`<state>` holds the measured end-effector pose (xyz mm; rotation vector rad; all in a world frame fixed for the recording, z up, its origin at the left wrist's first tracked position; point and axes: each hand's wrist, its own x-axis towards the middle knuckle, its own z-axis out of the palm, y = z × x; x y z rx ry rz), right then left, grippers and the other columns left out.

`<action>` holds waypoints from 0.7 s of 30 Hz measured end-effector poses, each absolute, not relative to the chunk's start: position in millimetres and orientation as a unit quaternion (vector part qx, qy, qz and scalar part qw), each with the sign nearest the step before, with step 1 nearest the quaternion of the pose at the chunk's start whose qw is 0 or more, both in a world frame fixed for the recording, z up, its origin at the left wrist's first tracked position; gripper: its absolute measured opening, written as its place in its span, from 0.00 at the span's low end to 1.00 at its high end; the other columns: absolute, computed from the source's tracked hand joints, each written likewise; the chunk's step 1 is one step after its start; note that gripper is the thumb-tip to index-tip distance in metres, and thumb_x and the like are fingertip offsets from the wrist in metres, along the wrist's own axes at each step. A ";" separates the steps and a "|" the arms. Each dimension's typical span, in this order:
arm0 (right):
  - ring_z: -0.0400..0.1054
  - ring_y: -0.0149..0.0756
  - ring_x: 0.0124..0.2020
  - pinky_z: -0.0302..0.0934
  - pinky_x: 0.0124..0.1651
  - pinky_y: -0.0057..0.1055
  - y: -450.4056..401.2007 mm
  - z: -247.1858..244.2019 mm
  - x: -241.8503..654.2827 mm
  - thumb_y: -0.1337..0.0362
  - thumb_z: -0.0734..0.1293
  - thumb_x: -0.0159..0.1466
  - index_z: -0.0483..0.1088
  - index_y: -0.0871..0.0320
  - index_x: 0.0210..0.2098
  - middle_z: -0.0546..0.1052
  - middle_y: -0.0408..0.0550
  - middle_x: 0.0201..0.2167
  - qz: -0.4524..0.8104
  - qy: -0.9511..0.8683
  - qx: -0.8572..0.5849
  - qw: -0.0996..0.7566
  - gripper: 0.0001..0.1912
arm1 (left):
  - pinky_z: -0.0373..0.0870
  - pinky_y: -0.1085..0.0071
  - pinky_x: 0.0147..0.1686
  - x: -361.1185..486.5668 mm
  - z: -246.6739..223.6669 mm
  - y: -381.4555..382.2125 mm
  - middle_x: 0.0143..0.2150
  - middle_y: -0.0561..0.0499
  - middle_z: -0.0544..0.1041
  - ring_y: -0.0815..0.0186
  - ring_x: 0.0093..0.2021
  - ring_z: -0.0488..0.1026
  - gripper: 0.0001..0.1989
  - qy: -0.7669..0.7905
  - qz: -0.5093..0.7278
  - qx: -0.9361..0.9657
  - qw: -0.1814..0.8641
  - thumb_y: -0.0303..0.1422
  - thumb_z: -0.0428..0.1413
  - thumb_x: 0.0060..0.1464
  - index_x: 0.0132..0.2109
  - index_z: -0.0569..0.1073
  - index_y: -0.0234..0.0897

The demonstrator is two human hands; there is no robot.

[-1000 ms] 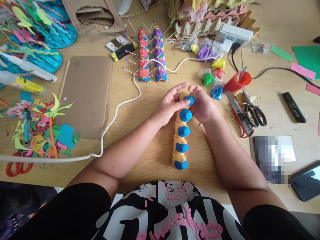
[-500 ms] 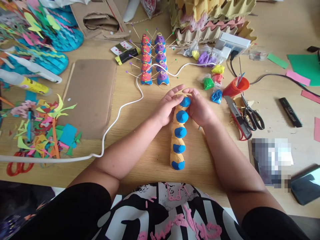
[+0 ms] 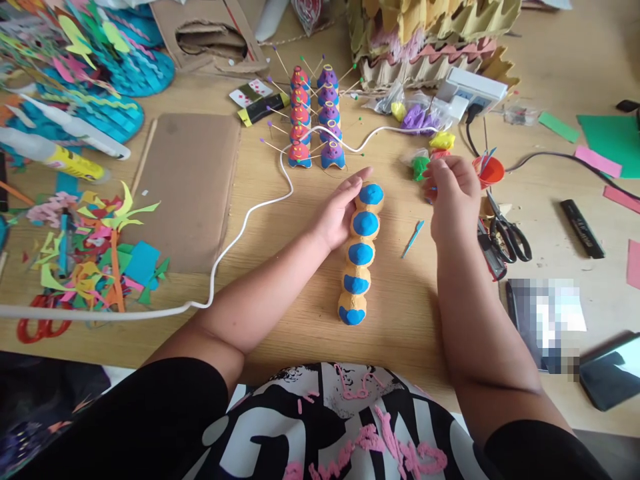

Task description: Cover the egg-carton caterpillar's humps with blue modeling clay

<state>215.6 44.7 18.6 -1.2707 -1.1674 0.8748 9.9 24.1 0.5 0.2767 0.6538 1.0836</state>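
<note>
My left hand (image 3: 340, 212) is closed on the left side of an egg carton strip (image 3: 358, 269), near its far end. The strip is painted yellow-orange, with a cap of blue clay on each of its bumps. Over the small clay bags, my right hand (image 3: 456, 193) has its fingers curled together; whatever they pinch, if anything, cannot be made out. Partly behind those fingers are a green clay bag (image 3: 421, 168) and bits of red and blue. A small blue modelling tool (image 3: 413, 240) lies on the table between the strip and my right forearm.
Two finished carton caterpillars, one red (image 3: 300, 115) and one purple (image 3: 329, 115), stand farther back with pins in them. A white cable (image 3: 245, 223) crosses the table. At right are scissors (image 3: 509, 233), an orange cup (image 3: 491, 172) and a marker (image 3: 581, 228); cardboard (image 3: 185, 193) lies left.
My right hand has left the strip and moved right to the clay bags, uncovering the blue tool. My left hand still holds the strip, whose near end has shifted slightly away from me.
</note>
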 end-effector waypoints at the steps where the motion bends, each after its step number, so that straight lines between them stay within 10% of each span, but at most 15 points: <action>1: 0.63 0.35 0.30 0.59 0.36 0.38 42.6 24.8 219.7 0.47 0.75 0.71 0.71 0.49 0.36 0.75 0.45 0.32 0.334 -0.522 -0.548 0.562 0.16 | 0.80 0.70 0.42 9.4 0.4 24.8 0.35 0.58 0.85 0.67 0.34 0.85 0.21 0.296 0.502 0.122 0.803 0.39 0.57 0.73 0.69 0.75 0.50; 9: 0.73 0.48 0.38 0.56 0.38 0.41 -1.4 59.9 247.4 0.67 0.70 0.69 0.80 0.52 0.43 0.82 0.52 0.37 0.046 -0.839 -0.540 0.044 0.06 | 0.77 0.71 0.41 6.6 5.8 28.2 0.34 0.54 0.86 0.67 0.33 0.83 0.22 0.276 0.500 0.088 0.816 0.45 0.52 0.75 0.66 0.79 0.43; 21: 0.72 0.42 0.34 0.55 0.38 0.38 -20.1 55.5 260.8 0.81 0.60 0.71 0.78 0.55 0.36 0.81 0.49 0.30 -0.161 -0.926 -0.306 -0.150 0.20 | 0.73 0.69 0.41 7.5 10.5 26.5 0.33 0.53 0.84 0.65 0.33 0.81 0.18 0.276 0.497 0.074 0.819 0.46 0.55 0.74 0.57 0.84 0.42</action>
